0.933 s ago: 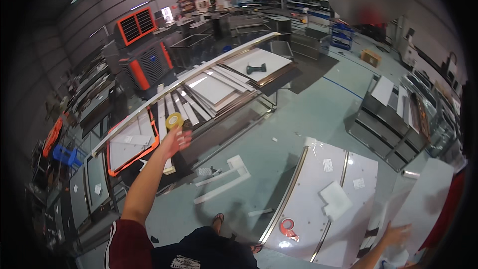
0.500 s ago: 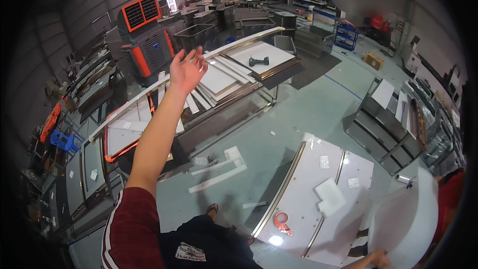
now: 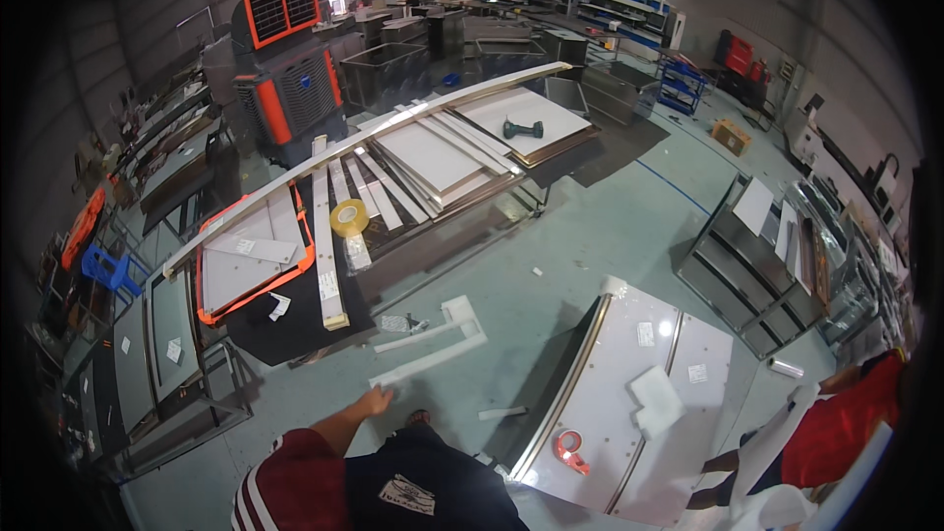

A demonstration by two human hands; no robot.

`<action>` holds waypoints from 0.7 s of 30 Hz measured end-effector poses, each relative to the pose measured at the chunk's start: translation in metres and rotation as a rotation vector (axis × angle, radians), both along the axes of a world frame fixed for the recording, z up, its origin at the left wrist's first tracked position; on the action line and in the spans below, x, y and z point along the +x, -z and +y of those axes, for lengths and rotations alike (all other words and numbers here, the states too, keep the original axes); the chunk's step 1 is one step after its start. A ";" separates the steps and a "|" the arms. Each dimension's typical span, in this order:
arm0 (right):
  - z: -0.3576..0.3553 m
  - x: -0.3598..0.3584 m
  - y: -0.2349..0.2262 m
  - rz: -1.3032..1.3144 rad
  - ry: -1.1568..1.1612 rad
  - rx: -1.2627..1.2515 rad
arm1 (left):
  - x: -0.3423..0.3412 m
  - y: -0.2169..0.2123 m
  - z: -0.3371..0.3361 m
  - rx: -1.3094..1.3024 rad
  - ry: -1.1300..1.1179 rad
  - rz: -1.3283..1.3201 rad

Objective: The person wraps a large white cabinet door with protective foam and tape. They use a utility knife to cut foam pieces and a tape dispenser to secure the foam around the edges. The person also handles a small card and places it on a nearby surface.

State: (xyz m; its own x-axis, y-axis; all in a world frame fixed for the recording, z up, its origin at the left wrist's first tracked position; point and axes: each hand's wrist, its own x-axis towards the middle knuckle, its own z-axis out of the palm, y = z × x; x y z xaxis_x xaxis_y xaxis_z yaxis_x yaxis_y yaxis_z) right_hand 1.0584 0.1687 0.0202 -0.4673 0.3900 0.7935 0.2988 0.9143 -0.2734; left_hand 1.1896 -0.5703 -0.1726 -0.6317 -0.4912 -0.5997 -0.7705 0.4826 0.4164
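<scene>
My left hand [image 3: 372,401] is low in front of my body with nothing in it, its fingers loosely apart. It appears beside the near end of an L-shaped white foam piece [image 3: 433,359] on the floor; whether they touch is unclear. My right hand is out of the picture. To the right lies a large pale panel [image 3: 619,344] with metal strips across it. A red tape dispenser [image 3: 570,452] and a white foam block [image 3: 656,403] rest on that panel. White foam sheeting [image 3: 777,509] shows at the lower right edge.
A person in a red shirt [image 3: 851,423] bends at the right. The far workbench carries white panels [image 3: 433,152], a long curved strip [image 3: 393,123], a yellow tape roll [image 3: 348,218] and a cordless drill [image 3: 522,129]. A metal frame [image 3: 742,265] stands right; an orange-black cooler [image 3: 290,98] stands behind.
My left hand has dropped from high above the workbench to low by my body. The foam sheeting at the right has moved lower, and the hand on it has left view. More of the red-shirted person shows.
</scene>
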 end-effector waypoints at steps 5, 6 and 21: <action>-0.082 0.002 0.009 -0.069 -0.158 0.013 | 0.095 0.037 -0.017 0.133 -0.184 -0.245; -0.093 0.003 0.010 -0.085 -0.177 0.019 | 0.104 0.042 -0.023 0.175 -0.187 -0.231; -0.175 0.048 -0.084 -0.922 -0.191 0.016 | 0.004 0.047 -0.150 0.409 -0.131 0.176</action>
State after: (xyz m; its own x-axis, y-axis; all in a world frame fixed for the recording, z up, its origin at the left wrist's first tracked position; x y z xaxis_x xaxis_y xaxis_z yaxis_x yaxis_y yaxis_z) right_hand 1.1062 -0.0065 0.1042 -0.9687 0.2341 0.0830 0.2356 0.9718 0.0090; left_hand 1.1936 -0.7203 -0.2191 -0.6897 -0.3193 -0.6499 -0.7145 0.1545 0.6823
